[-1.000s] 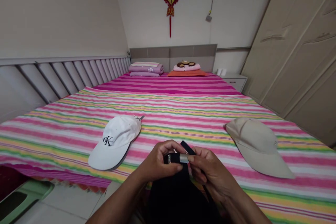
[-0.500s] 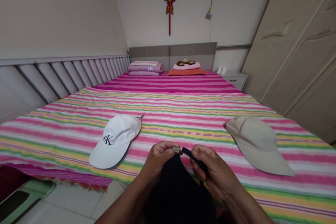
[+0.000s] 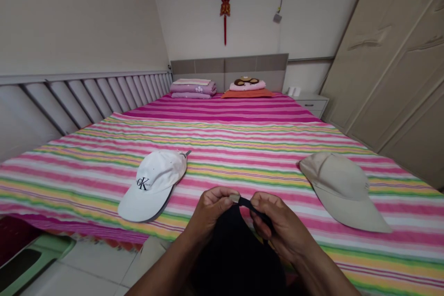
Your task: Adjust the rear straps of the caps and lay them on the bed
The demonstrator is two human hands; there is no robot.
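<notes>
I hold a black cap (image 3: 236,254) low in front of me, over the near edge of the striped bed (image 3: 243,148). My left hand (image 3: 210,215) is closed on the cap's back edge, pinching a small metal buckle (image 3: 235,198). My right hand (image 3: 277,226) is closed on the black adjusting strap (image 3: 255,208) that runs out of the buckle. A white cap (image 3: 152,185) with a black logo lies on the bed to the left. A beige cap (image 3: 342,189) lies on the bed to the right.
Folded purple bedding (image 3: 193,89) and a pink pillow (image 3: 247,85) on an orange one sit at the headboard. A tall wardrobe (image 3: 398,64) lines the right side. A nightstand (image 3: 310,101) stands beside the bed. A green stool (image 3: 31,259) is on the floor at lower left.
The silver buckle, held flat between both hands a second ago, has turned and is now pinched by my left fingers, with the strap drawn to the right. The hands sit slightly closer together.
</notes>
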